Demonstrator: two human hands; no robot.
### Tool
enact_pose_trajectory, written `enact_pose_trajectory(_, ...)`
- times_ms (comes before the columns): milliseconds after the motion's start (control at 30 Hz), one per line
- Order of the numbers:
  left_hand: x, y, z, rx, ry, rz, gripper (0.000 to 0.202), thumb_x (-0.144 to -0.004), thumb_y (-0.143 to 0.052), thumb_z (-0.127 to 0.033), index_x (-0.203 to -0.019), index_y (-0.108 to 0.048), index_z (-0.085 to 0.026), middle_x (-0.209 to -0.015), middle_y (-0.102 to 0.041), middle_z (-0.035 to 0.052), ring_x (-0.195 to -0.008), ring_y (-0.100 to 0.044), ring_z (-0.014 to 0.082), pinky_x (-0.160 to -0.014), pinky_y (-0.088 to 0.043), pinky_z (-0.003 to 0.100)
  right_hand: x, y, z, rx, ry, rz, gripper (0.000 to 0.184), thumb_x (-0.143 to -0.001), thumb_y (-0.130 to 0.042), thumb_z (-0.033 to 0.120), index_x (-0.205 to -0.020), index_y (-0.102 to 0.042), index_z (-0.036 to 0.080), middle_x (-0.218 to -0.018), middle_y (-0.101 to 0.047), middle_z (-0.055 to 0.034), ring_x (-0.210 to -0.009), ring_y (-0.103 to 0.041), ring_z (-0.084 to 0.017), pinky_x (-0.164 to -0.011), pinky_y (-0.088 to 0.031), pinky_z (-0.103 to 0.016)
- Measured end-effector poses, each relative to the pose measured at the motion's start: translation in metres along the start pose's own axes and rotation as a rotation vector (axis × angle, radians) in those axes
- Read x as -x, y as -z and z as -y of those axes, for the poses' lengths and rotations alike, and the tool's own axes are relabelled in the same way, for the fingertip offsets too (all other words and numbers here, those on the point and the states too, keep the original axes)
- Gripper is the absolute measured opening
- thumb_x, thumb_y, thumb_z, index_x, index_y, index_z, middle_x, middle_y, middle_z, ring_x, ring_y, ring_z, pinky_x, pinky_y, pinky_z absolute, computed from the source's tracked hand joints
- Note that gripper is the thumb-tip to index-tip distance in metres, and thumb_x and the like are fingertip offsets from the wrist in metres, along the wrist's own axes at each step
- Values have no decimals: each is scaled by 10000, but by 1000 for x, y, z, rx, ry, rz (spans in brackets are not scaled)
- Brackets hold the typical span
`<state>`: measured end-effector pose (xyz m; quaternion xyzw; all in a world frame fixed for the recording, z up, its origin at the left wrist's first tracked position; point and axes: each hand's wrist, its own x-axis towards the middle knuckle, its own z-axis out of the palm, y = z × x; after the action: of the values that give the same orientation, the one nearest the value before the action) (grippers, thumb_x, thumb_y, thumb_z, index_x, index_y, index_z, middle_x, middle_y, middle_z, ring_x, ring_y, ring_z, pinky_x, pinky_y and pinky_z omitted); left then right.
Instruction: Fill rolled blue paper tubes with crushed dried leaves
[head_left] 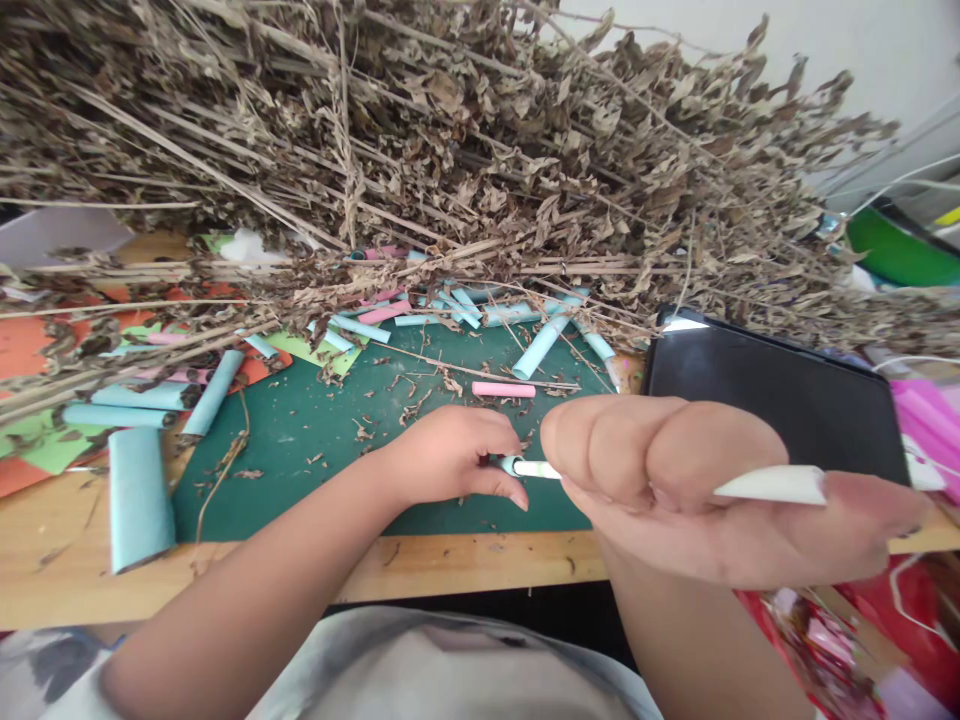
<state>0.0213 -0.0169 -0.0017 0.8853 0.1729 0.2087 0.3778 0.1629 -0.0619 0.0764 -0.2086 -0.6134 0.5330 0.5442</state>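
My right hand [697, 490] is close to the camera, its fingers wrapped round a slim white stick [776, 485]. The thin end of this stick points left and meets the open end of a small light-blue tube [510, 465]; how deep it reaches inside I cannot tell. My left hand [457, 455] pinches that tube between thumb and fingers, which hide most of it. Both hands are above a green cutting mat [292, 480]. Just beyond the left hand lies a pink paper roll [503, 389].
Dried leafy stalks [465, 140] are heaped across the back. Several blue rolls [541, 346] lie at the mat's far edge, and a larger blue roll [140, 500] at the left. A black tablet [776, 395] rests on the right. The wooden table's edge [480, 562] runs in front.
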Motion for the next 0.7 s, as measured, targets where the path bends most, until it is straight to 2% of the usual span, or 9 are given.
enact_pose_trajectory(133, 0, -1, 1, -7, 4, 5, 331, -683, -587, -423, -767, -627, -105, -676, -576, 46, -653, -528, 135, -585, -378, 198, 0, -1, 3, -60, 17, -80, 581, -803, -189, 596, -417, -248, 166, -377, -283, 25, -359, -298, -86, -381, -300, -257)
enact_pose_trajectory(333, 0, 0, 0, -11, 15, 2, 331, -712, -540, -456, -736, -613, -134, -724, -595, 46, -701, -542, 139, -635, -387, 204, 2, -4, -4, -47, 52, -118, 545, -800, -270, 571, -428, -277, 173, -370, -270, 35, -354, -314, -89, -375, -295, -258)
enact_pose_trajectory(433, 0, 1, -1, -3, 17, 5, 344, -718, -527, -471, -715, -606, -136, -725, -598, 46, -707, -544, 141, -642, -389, 206, 0, -4, -4, -27, 35, -87, 529, -803, -302, 550, -434, -284, 171, -378, -280, 39, -359, -315, -85, -389, -303, -260)
enact_pose_trajectory(567, 0, 1, -1, -1, 19, 4, 347, -731, -512, -473, -705, -600, -138, -723, -600, 43, -705, -547, 138, -636, -391, 202, -5, -2, 0, -6, -26, 2, 550, -804, -250, 574, -427, -287, 175, -377, -298, 32, -365, -315, -87, -402, -311, -270)
enact_pose_trajectory(700, 1, -1, 1, -6, 7, 1, 328, -743, -513, -450, -698, -597, -137, -723, -604, 44, -699, -556, 138, -624, -397, 202, -5, -2, 1, 12, -19, 9, 526, -803, -317, 540, -426, -285, 175, -379, -292, 35, -375, -327, -87, -416, -313, -267)
